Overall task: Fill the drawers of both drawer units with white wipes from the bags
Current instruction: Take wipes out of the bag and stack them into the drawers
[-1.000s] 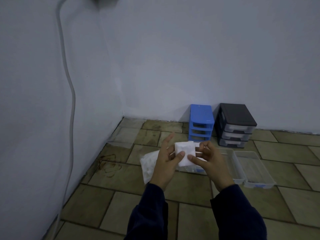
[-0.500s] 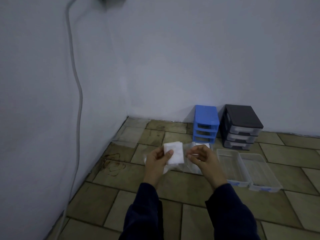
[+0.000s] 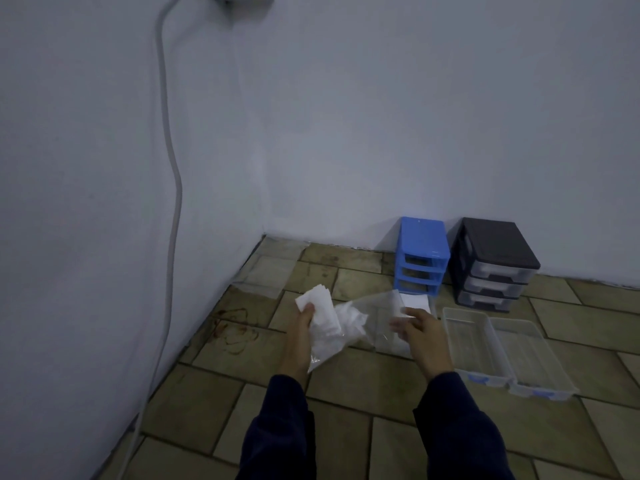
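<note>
Wipes (image 3: 320, 308), a small white stack of them, sit pinched in my left hand (image 3: 299, 336), thumb on the near face and fingers curled behind, held up above the floor; below that stack a crumpled clear bag (image 3: 334, 341) with more white wipes inside hangs against my left palm and wrist. My right hand (image 3: 420, 336) is out to the right of it, thumb and fingers closed on the edge of an empty-looking clear bag (image 3: 381, 315) that stretches between my two hands; its plastic is blurred, so I cannot tell exactly where it ends. Dark sleeves (image 3: 282, 427) cover both of my forearms.

Farther off, against the back wall, stands the blue drawer unit (image 3: 422, 244) with three slots that look dark and open; just beside it on the right is the black drawer unit (image 3: 497, 244), its three clear drawers pushed in. In front of the blue unit, partly hidden behind the bag in my right hand, lies a clear drawer with a white wipe (image 3: 415, 301) in it. To the right of my right hand two more clear drawers (image 3: 474, 344) rest side by side on the floor, touching along their long sides, with blue marks on their near ends.

The floor (image 3: 363, 386) is brownish tile with a reddish stain (image 3: 235, 330) near the left wall; a grey cable (image 3: 171, 209) runs down that wall to the floor.
</note>
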